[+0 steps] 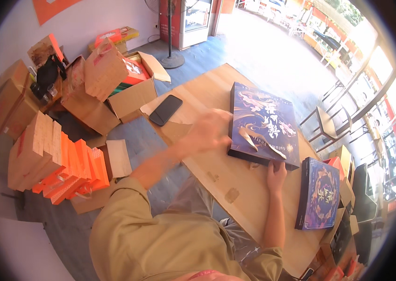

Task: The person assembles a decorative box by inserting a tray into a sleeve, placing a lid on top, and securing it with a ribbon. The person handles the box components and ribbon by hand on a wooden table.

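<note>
A flat dark purple gift box (pixel 264 124) with gold and pink patterns and white lettering lies on the brown tabletop (pixel 221 180) in front of me. My right hand (pixel 276 174) grips its near edge, thumb toward the top and the other fingers mostly hidden. At the box's left side is my left hand (pixel 209 130), smeared by motion, so how its fingers are set does not show. A second, smaller purple box (pixel 319 194) with a round ornate design rests at the table's right edge. Left of my left hand, a black phone (pixel 166 110) lies on the table.
Open cardboard cartons (pixel 134 96) crowd the floor at the left. Nearer stands a row of orange and tan boxes (pixel 74 166). A fan stand (pixel 170 60) rises beyond the table. To the right are a wooden chair (pixel 326 122) and more cartons (pixel 345 187).
</note>
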The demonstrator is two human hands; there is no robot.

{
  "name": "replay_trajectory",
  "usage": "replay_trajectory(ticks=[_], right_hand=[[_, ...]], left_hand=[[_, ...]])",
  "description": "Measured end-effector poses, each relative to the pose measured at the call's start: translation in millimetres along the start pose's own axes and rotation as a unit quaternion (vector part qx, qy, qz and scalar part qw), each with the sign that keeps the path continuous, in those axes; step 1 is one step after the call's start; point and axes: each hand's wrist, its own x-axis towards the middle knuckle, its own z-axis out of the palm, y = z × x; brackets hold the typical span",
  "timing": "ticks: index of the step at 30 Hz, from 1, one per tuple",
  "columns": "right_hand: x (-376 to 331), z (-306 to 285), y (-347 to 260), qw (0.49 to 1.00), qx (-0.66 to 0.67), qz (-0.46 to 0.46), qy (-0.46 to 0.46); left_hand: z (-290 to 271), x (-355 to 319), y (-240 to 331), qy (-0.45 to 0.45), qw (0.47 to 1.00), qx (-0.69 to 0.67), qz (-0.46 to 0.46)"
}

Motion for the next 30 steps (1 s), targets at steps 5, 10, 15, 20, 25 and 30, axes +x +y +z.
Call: replay_trajectory(ticks=[5,10,15,20,25,30], right_hand=[[0,3,-11,1.000,0.007,0.005,-0.016],[0,5,-7,0.999,0.016,0.038,-0.016],[1,4,-3,0.998,0.024,0.048,-0.036],[-2,-10,-15,0.997,-0.002,0.039,-0.063],[-25,-82,-86,0.979,-0.140,-0.065,-0.133],[-78,-198,-103,0.942,-0.327,-0.034,0.076]], left_hand=[[73,20,48,0.028,0.909,0.097,0.404],[82,27,35,0.021,0.917,0.208,0.340],[87,15,27,0.021,0.924,0.240,0.296],[88,19,30,0.057,0.927,0.244,0.280],[67,37,48,-0.023,0.920,0.306,0.244],[40,64,53,-0.056,0.928,0.296,0.219]])
